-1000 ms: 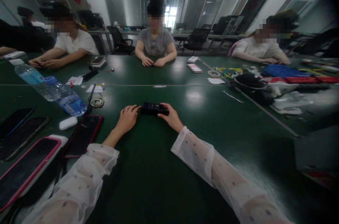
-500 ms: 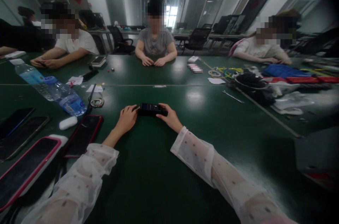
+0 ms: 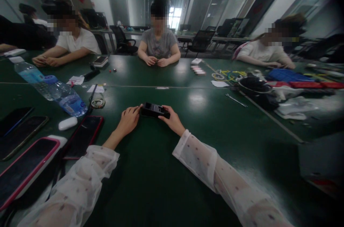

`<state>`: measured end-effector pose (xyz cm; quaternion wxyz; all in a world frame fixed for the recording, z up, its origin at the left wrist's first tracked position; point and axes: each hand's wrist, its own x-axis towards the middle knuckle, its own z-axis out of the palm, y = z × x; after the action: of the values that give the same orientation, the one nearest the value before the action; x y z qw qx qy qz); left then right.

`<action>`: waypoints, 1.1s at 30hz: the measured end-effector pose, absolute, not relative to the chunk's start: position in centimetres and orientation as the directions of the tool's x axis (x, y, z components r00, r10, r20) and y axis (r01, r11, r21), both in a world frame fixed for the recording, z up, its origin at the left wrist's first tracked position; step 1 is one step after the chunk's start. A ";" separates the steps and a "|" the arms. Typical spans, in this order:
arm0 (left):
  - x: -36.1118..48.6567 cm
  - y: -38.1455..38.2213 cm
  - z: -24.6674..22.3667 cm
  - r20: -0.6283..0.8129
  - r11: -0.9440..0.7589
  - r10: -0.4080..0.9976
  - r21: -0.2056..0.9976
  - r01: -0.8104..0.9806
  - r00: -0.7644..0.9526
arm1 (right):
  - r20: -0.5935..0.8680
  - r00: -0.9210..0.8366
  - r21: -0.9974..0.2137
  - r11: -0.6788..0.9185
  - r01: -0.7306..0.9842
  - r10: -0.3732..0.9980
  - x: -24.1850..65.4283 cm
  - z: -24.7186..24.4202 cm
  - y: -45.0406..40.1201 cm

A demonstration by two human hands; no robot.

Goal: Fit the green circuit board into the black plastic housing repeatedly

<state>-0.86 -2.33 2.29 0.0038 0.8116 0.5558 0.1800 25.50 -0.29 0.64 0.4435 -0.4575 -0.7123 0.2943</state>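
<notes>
A small black device (image 3: pixel 153 110) with a dark screen and a few buttons lies on the green table (image 3: pixel 161 169), in front of me. My left hand (image 3: pixel 130 119) is closed at its left end, the index fingertip against the upper corner; the thumb is mostly hidden. At the other end, my right hand (image 3: pixel 172 119) pinches the device between thumb and fingers. Both wrists come out of sheer white dotted sleeves. To the left of my left hand lies a red-edged phone (image 3: pixel 84 137), with a white case (image 3: pixel 67 123) beside it.
Two water bottles (image 3: pixel 66 98) lean at the left, above several phones (image 3: pixel 29 162). A wrench (image 3: pixel 236 100) and a pile of cables and bags (image 3: pixel 258 89) are on the right. A grey box (image 3: pixel 321 162) stands at the right edge. Three people (image 3: pixel 159 46) sit across.
The device has tilted slightly, so its grey face and buttons show more clearly, and its screen looks darker. Both hands keep nearly the same places on it. The view has shifted a little.
</notes>
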 end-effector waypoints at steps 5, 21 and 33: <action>-0.9 -2.2 2.2 0.283 -0.384 0.903 0.200 0.902 0.322 | 0.377 -0.187 -0.830 0.420 0.366 0.907 25.5 1.0 -0.5; -1.1 -2.1 2.1 0.286 -0.385 0.899 0.154 0.910 0.332 | 0.571 0.064 -0.741 0.481 0.468 0.818 25.7 2.4 -1.8; -1.3 -1.8 1.6 0.280 -0.384 0.900 0.148 0.911 0.334 | 0.551 0.325 -0.731 0.258 0.632 0.769 29.8 -0.1 -0.1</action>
<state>-1.25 -1.77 1.58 -0.0176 0.8166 0.5545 0.1594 29.81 -0.09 -0.11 0.5433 -0.6060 -0.5776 0.0630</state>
